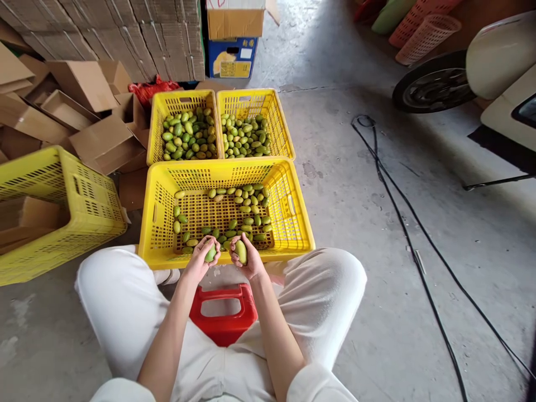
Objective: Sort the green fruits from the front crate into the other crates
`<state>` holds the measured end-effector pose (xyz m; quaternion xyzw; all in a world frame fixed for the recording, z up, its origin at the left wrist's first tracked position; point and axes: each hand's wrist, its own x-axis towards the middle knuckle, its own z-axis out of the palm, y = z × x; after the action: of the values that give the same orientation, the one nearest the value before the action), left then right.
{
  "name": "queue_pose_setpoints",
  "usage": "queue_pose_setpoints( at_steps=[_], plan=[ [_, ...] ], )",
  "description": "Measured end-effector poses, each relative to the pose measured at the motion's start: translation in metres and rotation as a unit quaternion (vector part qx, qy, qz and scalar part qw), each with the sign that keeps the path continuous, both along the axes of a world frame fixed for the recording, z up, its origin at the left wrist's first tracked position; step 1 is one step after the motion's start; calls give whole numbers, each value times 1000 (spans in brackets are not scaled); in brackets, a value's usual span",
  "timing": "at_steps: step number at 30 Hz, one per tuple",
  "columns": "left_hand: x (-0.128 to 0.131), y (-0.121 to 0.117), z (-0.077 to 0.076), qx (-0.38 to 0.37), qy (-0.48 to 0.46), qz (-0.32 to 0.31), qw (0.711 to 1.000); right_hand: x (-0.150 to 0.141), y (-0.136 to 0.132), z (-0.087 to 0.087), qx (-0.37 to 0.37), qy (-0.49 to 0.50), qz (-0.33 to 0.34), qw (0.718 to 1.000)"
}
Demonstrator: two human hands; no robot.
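Note:
My left hand [202,258] is closed around a green oval fruit [210,253] that looks like a small mango. My right hand [251,262] grips a yellower oval fruit [241,252] of the same kind. Both hands are close together over the near rim of a large yellow crate [302,223]. Scattered on its slatted floor are several more oval fruits [246,201], mostly at the right and near sides. Two smaller-looking yellow crates stand just beyond, the left one [156,131] and the right one [285,134] each holding a thick layer of such fruit.
A red plastic stool [224,329] shows between my knees. Left are another yellow crate [92,201] with cardboard inside and a heap of open cardboard boxes [104,139]. Flattened cartons [167,44] are stacked behind. A black cable [402,218] crosses the floor near a scooter [498,61].

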<state>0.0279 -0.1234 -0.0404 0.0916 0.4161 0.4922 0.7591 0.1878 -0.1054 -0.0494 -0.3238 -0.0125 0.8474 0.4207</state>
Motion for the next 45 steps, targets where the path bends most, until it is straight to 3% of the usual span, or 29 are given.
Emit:
queue_pose_setpoints(
  at_steps=[4,9,14,17,20,22,26,28,33,36,40,42,45],
  plan=[
    [-2,3,1,-37,-43,76,995,3,3,8,7,11,-99,995],
    [-5,1,3,2,-44,84,995,9,2,20,1,45,-162,986],
    [-5,-2,5,50,-78,14,996,7,-1,13,-6,88,-85,993],
    [-4,-3,3,18,-71,-38,997,-1,-2,4,16,-8,2,1000],
    [-2,-1,0,-40,-50,-33,997,-9,-2,-2,34,-95,42,994],
    [-1,1,0,-61,-60,7,996,-10,-1,-1,32,-104,19,994],
    [-3,4,6,-62,-68,75,993,-4,1,7,15,-35,-74,997],
    [-4,3,9,-44,-57,71,995,0,0,13,17,0,-110,994],
    [-5,-4,13,6,-78,-6,997,7,-5,23,1,70,-175,982],
    [-6,-3,10,-1,-68,3,998,5,-5,23,37,66,-137,988],
    [-8,0,-1,-51,-74,-43,995,-9,-5,11,66,-89,4,994],
    [-8,0,-6,-83,-95,-76,989,-17,-6,1,58,-137,4,989],
    [-7,0,-6,-103,-111,-38,988,-19,-6,-10,35,-152,-55,986]
  ],
)
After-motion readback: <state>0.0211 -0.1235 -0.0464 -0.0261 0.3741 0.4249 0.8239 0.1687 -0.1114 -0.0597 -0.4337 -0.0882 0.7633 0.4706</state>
